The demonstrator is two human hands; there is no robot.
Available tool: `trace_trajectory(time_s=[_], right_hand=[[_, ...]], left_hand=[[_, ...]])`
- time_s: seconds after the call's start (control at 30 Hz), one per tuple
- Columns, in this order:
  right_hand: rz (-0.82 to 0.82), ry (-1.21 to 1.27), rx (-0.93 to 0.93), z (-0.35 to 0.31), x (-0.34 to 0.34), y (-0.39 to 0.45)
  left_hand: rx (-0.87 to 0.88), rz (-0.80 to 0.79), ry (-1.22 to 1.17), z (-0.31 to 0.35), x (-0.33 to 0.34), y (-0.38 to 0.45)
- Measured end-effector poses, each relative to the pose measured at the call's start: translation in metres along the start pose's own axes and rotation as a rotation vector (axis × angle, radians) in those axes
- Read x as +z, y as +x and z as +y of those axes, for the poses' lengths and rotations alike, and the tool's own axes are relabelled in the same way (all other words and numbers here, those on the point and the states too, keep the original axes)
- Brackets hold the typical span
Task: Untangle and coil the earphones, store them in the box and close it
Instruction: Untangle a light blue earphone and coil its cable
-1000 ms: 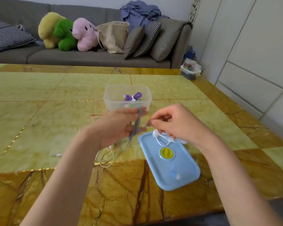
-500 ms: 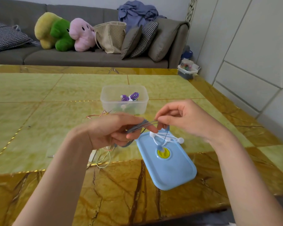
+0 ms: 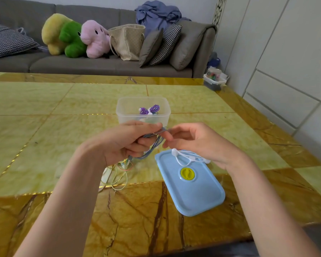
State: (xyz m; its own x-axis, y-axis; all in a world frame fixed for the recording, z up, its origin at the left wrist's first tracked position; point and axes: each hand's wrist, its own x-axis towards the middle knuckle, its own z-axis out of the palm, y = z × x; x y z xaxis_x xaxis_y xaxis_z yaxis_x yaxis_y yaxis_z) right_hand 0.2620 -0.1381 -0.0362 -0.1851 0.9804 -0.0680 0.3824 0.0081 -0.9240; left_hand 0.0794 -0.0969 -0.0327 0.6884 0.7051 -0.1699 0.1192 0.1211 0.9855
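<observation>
Gripped a blue-grey earphone cable (image 3: 152, 145) in the left hand (image 3: 126, 143), loops bunched under curled fingers. Pinched its free strand with the right hand (image 3: 195, 140), just beside. Box (image 3: 123, 115) just beyond both hands, lid (image 3: 198, 197) below the right. Best wound evenly, kept taut, tail tucked.

Left hand (image 3: 126, 143): raised before me, forearm bare, fingers curled round a bundle of grey-blue earphone cord (image 3: 156, 143), thumb pressed on top. Right hand (image 3: 196, 141): level with my left and just beside it, forearm bare, wrist bent, fingers loosely curled, thumb and forefinger tips at the cord where it leaves my left fist; whether they pinch it I cannot tell.
</observation>
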Motion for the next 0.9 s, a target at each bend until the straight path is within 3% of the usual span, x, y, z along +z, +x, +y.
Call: trace_trajectory(time_s=[0.1, 0.33, 0.53, 0.63, 0.73, 0.83, 0.9], right_hand=[[0.109, 0.017, -0.013, 0.001, 0.006, 0.005], [0.173, 0.158, 0.058, 0.003, -0.016, -0.001], [0.253, 0.477, 0.045, 0.0, -0.012, 0.002], [0.288, 0.351, 0.048, 0.005, -0.015, 0.003], [0.298, -0.008, 0.027, 0.008, -0.019, 0.002], [0.191, -0.278, 0.083, 0.014, -0.016, 0.004], [0.093, -0.278, 0.073, 0.013, -0.012, 0.004]], left_hand=[[0.014, 0.009, -0.006, 0.0, -0.001, -0.001], [-0.029, 0.079, 0.037, -0.001, -0.013, -0.007], [-0.114, 0.136, 0.249, -0.008, -0.005, 0.001], [-0.126, 0.169, 0.258, -0.01, -0.006, 0.003], [-0.113, 0.167, 0.197, -0.008, -0.01, 0.001], [-0.079, 0.1, 0.122, -0.004, -0.007, 0.0], [-0.058, 0.051, 0.099, -0.002, -0.002, 0.0]])
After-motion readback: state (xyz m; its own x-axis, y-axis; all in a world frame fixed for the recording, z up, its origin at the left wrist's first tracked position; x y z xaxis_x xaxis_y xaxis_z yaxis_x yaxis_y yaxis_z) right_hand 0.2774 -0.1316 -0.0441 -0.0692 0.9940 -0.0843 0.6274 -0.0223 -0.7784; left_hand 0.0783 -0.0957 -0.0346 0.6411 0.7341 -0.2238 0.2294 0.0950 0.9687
